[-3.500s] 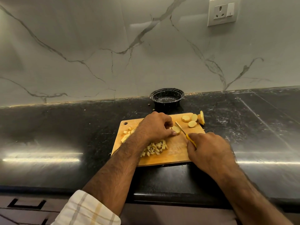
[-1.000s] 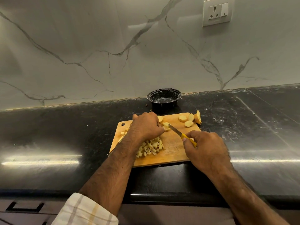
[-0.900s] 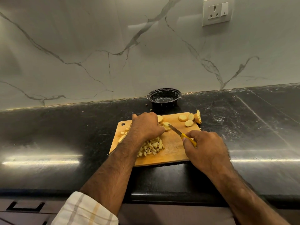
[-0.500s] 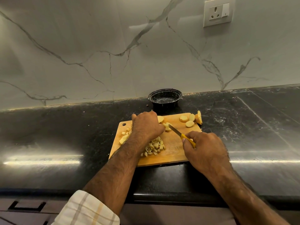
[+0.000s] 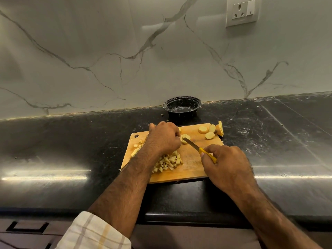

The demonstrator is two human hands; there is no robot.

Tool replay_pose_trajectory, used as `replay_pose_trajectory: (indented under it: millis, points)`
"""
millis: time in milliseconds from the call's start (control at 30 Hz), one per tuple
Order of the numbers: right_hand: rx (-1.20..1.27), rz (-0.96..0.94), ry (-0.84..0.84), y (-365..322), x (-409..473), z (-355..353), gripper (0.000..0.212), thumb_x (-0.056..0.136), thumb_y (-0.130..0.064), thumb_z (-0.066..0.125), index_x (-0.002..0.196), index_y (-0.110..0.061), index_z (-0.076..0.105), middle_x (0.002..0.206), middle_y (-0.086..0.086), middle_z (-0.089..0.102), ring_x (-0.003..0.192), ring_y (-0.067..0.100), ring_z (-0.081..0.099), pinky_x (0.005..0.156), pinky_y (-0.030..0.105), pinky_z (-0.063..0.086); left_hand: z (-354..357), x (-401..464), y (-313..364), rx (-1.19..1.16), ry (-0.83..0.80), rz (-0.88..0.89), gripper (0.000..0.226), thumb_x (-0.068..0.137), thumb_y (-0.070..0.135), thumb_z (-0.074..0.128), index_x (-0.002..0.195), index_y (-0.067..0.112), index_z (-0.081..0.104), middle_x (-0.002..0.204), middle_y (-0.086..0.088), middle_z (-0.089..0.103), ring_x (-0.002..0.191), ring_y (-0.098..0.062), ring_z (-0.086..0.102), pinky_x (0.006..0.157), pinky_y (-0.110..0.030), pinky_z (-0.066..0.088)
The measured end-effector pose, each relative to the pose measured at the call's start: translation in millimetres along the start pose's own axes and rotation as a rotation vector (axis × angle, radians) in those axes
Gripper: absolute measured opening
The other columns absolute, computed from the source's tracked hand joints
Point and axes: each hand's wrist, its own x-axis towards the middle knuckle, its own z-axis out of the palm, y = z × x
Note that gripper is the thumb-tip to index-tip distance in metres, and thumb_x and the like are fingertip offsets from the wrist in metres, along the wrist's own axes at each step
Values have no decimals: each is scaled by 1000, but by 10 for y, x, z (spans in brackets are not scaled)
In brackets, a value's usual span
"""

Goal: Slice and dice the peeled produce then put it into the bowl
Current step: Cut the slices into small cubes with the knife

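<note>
Board (image 5: 190,169): wooden, with a hole at its far left corner, lying flat on the dark surface (image 5: 71,144) in front of me, between my two arms.

Left hand (image 5: 162,138): I see it knuckles up over the far left part of the board, fingers curled down and pressing on a pale slice (image 5: 185,139) at their tips. How many pieces sit under the fingers I cannot tell.

Right hand (image 5: 226,165): closed round the yellow handle of the knife (image 5: 199,149). The blade points away and to the left, its tip touching the slice just beside the left fingertips.

Dice (image 5: 169,161): a heap of small pale cubes on the board, near side of the left wrist and partly hidden by it. A few loose bits (image 5: 137,145) lie at the left edge of the board, close to the hole.

Rounds (image 5: 209,132): uncut slices grouped at the far right corner of the board; one stands on edge at the corner, the others lie flat. They are well apart from the knife.

Bowl (image 5: 181,107): black, round, upright, on the surface just beyond the board's far edge, against the marble wall (image 5: 107,51). I see none of the cut pieces in it.

Socket (image 5: 242,11): white, on the wall, upper right.

Sleeve (image 5: 95,232): checked, rolled on my left forearm, bottom of view.
</note>
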Motion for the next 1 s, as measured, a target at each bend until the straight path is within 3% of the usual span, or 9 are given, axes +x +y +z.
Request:
replay_pose_trajectory:
  millis: [300, 567, 667, 800, 1000]
  points:
    - [-74, 71, 101, 50, 13, -43, 28, 100, -47, 56, 109, -27, 73, 69, -9, 58, 63, 7, 54, 53, 24, 38, -12, 6, -52, -19, 87, -47, 13, 99, 36, 60, 105, 28, 68, 103, 8, 65, 104, -13, 57, 109, -53, 37]
    - [-113, 118, 55, 33, 51, -41, 29, 100, -49, 56, 113, -28, 71, 79, -9, 62, 70, 8, 58, 65, 30, 53, 46, 26, 39, -58, 37, 6, 24, 100, 46, 63, 116, 28, 65, 111, 8, 64, 107, -13, 57, 110, -49, 39]
    - [-126, 116, 62, 35, 54, -37, 30, 100, -50, 55, 113, -27, 71, 80, -9, 62, 70, 8, 58, 66, 31, 55, 65, 18, 66, -58, 26, 21, 35, 98, 55, 65, 121, 29, 64, 114, 8, 65, 109, -12, 58, 111, -50, 42]
    - [-153, 117, 78, 14, 44, -38, 30, 101, -49, 54, 113, -27, 71, 80, -9, 61, 71, 8, 56, 66, 31, 53, 82, 3, 143, -61, 52, -1, 53, 90, 68, 68, 124, 27, 64, 118, 5, 65, 108, -14, 59, 99, -43, 55]
    - [-181, 123, 58, -13, 43, -57, 31, 102, -50, 52, 116, -28, 69, 81, -8, 62, 72, 8, 57, 67, 31, 53, 39, 16, 94, -119, 6, 38, 27, 93, 41, 76, 112, 28, 61, 112, 6, 62, 103, -12, 58, 92, -34, 56]
